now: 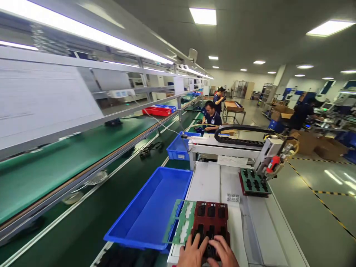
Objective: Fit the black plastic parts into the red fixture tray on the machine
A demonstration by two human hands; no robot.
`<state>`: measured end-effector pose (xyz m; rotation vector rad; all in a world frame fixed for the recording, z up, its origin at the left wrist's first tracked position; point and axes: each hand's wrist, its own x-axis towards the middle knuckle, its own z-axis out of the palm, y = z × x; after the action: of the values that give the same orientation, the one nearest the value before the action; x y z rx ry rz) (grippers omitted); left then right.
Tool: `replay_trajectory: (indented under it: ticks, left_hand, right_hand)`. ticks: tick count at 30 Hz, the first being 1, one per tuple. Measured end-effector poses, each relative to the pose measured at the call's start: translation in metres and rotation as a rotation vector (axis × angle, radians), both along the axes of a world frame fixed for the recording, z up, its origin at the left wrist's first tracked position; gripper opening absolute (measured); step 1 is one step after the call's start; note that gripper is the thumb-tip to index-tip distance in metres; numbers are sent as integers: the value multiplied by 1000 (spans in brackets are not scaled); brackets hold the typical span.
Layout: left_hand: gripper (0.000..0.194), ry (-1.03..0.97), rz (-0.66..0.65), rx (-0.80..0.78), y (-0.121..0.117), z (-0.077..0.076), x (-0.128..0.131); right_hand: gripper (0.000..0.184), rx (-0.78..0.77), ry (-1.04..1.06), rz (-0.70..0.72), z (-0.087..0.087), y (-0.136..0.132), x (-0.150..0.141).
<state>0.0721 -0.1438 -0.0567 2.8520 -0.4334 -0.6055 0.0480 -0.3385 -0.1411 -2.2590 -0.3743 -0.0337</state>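
A dark red fixture (pixel 211 221) with rows of black plastic parts (pixel 211 211) seated in its pockets lies on the white machine bed at the bottom centre. My left hand (pixel 192 253) rests over its near left corner, fingers spread and touching the black parts. On the near right side, my right hand (pixel 224 253) has its fingers and thumb curled about a black plastic part (pixel 210 249). A green cut-out plate (pixel 181 222) lies left of the fixture, partly over the rim of a blue bin. Both hands partly hide the near row.
The blue bin (pixel 155 207) stands left of the machine. A gantry head (pixel 274 159) is over a second fixture with a green plate (pixel 254 181) at right. A smaller blue bin (pixel 178 150) stands behind. Co-workers sit and stand farther along the green conveyor line (pixel 116 144).
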Motion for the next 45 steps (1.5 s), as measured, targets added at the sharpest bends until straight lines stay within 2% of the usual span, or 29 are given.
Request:
replay_trajectory:
  ticks: [2,5,7,10,15,18,22,23,25,27,29,32,35,39,43,45]
  left_hand:
    - [75,-112,-97,-8,-16,11,7]
    - [92,-146,-179,-2,-20,22,14]
    - [103,-98,-167,0,-17,27,18]
    - [116,20,-132,-40,-14,36,24]
    - [119,108,-90,-126,-9,41,25]
    - [122,111,-87,-189,2,32,24]
    - [122,149,-54,-363,27,14,25]
    - [121,153,-35,-415,33,9,26]
    - [117,117,-8,-507,42,2,27]
    - [110,42,11,-556,44,-3,29]
    - [101,-29,31,-548,39,-5,32]
    - [91,-33,39,-466,28,-6,37]
    - [76,-33,40,-471,25,-12,41]
    - [63,-62,61,-511,33,-37,42]
    - [30,-349,118,-434,42,-66,36]
    - [28,-421,163,-393,47,-78,35]
  right_hand:
    - [52,-58,47,-70,3,-21,1]
    - [49,-117,64,-204,8,-41,0]
    - [47,-144,48,-251,12,-45,0]
    - [46,-197,77,-234,22,-44,2]
    - [40,-300,172,-314,48,-40,16]
    - [49,-315,195,-219,66,-43,21]
    - [82,-127,233,14,80,-29,18]
    - [85,-81,248,48,82,-22,17]
    - [75,-52,227,77,84,-8,16]
    - [58,-86,162,56,85,1,18]
    - [50,-133,108,-8,82,2,20]
    - [53,-191,102,-54,73,0,23]
    - [52,-240,154,-114,59,4,27]
    - [48,-251,262,-232,46,16,35]
    - [52,-242,299,-280,45,18,39]
    - [52,-238,290,-278,44,15,38]
